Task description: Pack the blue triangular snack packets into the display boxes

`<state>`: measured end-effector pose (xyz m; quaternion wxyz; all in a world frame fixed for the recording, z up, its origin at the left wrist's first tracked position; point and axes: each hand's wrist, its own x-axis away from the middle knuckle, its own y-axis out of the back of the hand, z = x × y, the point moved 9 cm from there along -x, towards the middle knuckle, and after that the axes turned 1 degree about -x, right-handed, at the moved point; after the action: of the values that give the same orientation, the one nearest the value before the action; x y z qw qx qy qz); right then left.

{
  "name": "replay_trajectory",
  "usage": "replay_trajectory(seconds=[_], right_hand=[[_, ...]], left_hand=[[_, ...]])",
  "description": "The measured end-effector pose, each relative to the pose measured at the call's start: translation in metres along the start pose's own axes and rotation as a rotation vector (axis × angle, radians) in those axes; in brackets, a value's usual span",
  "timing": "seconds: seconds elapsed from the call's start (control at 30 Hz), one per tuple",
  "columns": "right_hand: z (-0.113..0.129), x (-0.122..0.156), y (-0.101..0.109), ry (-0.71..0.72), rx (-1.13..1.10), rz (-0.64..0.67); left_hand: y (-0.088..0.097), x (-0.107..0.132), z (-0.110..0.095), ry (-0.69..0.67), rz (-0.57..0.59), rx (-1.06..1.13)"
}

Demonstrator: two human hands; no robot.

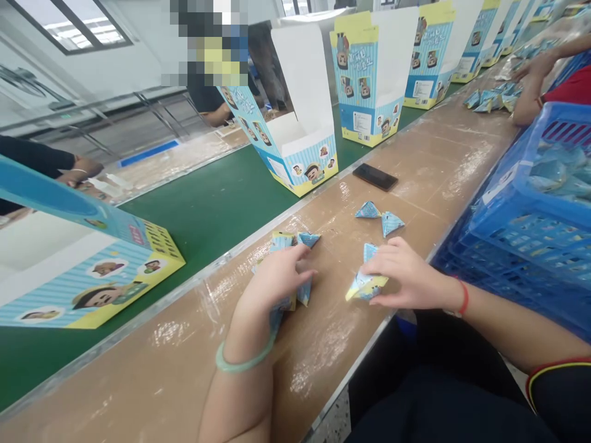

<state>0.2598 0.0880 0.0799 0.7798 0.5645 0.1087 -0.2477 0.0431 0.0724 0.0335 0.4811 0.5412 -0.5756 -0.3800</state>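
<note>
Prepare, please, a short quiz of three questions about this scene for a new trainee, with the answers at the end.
1. Multiple choice: the wrist of the left hand wears A) a watch, B) a pale green bangle, C) a metal chain.
2. True or false: the dark phone lies on the brown work surface.
3. Count: how many blue packets, touched by neither hand, lie between the right hand and the phone?

Key: 1. B; 2. true; 3. two.

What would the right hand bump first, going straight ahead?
The right hand would probably meet the blue-and-yellow packet at its fingers first; the left hand seems farther along that line, though depth is unclear.
</note>
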Motion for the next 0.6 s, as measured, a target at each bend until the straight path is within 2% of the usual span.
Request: replay_trajectory(seconds=[0.1,0.17,0.23,0.3,0.4,0.47,0.53,0.6], right_hand=[[-0.029,0.015,-0.007,-0.097,0.037,0.026],[-0.051,0.02,-0.019,-0.154,0.016,0.121],[-0.068,0.022,-0.031,-0.187,-0.037,0.209],[-0.08,0.022,-0.036,-0.216,-0.06,0.225],[-0.092,0.024,-0.03,-0.271,-0.015,0.156],[-0.098,0.03,-0.023,-0.31,-0.001,0.117],[-0.105,0.039,-0.016,-0.361,-0.018,0.099],[-0.113,0.05,-0.009,-0.411,-0.045,0.093]], left_hand=[[0.036,0.0,-0.01,-0.068,-0.183,0.074],[0.067,-0.012,-0.022,-0.116,-0.314,0.104],[0.094,-0.039,-0.035,-0.163,-0.373,0.11],[0.114,-0.082,-0.045,-0.166,-0.36,0.11],[0.137,-0.147,-0.034,0.018,-0.39,0.061],[0.144,-0.179,-0.021,0.176,-0.4,0.022],[0.144,-0.198,-0.011,0.29,-0.383,0.0],[0.14,-0.206,-0.008,0.339,-0.364,-0.026]])
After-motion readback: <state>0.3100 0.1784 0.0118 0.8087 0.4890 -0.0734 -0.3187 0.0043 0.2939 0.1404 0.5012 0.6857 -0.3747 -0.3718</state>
